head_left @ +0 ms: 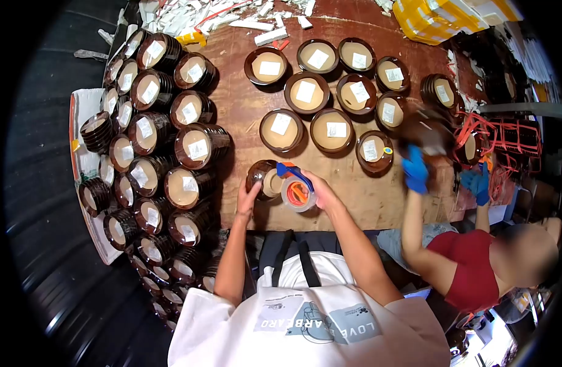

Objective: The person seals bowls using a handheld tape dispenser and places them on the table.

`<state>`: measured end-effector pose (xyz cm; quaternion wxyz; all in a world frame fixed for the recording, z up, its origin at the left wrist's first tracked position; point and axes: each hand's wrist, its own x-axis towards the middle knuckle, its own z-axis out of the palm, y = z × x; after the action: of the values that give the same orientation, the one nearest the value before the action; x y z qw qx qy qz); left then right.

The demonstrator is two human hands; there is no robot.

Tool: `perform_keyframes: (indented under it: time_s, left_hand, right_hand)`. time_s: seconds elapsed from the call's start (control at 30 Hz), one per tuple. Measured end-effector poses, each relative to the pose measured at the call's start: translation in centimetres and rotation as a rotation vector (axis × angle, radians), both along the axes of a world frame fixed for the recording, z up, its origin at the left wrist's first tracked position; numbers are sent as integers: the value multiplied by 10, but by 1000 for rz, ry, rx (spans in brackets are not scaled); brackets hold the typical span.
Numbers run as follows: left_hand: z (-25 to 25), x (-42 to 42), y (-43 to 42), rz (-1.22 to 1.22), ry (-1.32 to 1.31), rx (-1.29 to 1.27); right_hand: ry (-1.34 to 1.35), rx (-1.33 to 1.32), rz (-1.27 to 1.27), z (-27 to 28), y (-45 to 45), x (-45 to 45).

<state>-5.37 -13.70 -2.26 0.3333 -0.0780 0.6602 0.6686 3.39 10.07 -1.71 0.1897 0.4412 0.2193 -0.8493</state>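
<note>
My left hand [248,199] is closed around the left side of a glossy dark brown bowl [256,176] near the table's front edge. The bowl is tilted, and part of its beige round face shows. My right hand [321,191] grips a blue tape dispenser [298,194] with a roll of clear tape and an orange centre. The dispenser's blue head overlaps the bowl's upper right side in view; whether they touch is hard to tell. Just beyond stand brown bowls [281,131] with beige faces and white labels, in a loose group.
Tall stacks of labelled brown bowls [198,147] crowd the left side. White foam scraps [189,18] and a yellow-taped box [428,21] lie at the back. On the right, a co-worker's blue-gloved hand [414,171] is at a blurred brown stack, near red strapping [507,137].
</note>
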Motion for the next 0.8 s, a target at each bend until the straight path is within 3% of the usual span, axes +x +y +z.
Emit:
perform_keyframes:
  time_s: [0.1, 0.2, 0.27, 0.33, 0.4, 0.43, 0.47, 0.53, 0.6, 0.67, 0.73, 0.8]
  left_hand:
    - [-10, -22, 1, -37, -83, -58]
    - [-5, 0, 4, -63, 8, -187]
    - [-6, 31, 16, 228, 70, -238]
    - [-12, 54, 33, 325, 180, -274]
    - [-25, 66, 51, 589, -30, -328]
    - [-22, 63, 52, 653, -392, -308]
    - [-25, 61, 58, 795, -518, -18]
    - [-32, 57, 34, 535, -570, 61]
    - [-34, 64, 24, 449, -579, -9]
    - [-37, 75, 20, 688, -747, 111]
    - [-85, 79, -3, 895, -977, 165]
    - [-69, 70, -13, 938, -1117, 152]
  right_hand:
    - [6, -13, -9, -6, -12, 2]
    - [28, 67, -16, 9, -15, 2]
    - [48, 162, 37, 32, -20, 5]
    - [-72, 162, -126, 59, -32, 8]
    - [-13, 237, -25, 71, -43, 37]
    - [-35, 315, -27, 80, -52, 48]
    - [-34, 400, 14, 85, -55, 61]
    - [-27, 625, 153, 70, -70, 88]
    - [-64, 565, 117, 81, -79, 100]
    - [-89, 532, 104, 88, -83, 111]
    - [-55, 856, 468, 90, -81, 129]
    - [-59, 879, 497, 91, -76, 145]
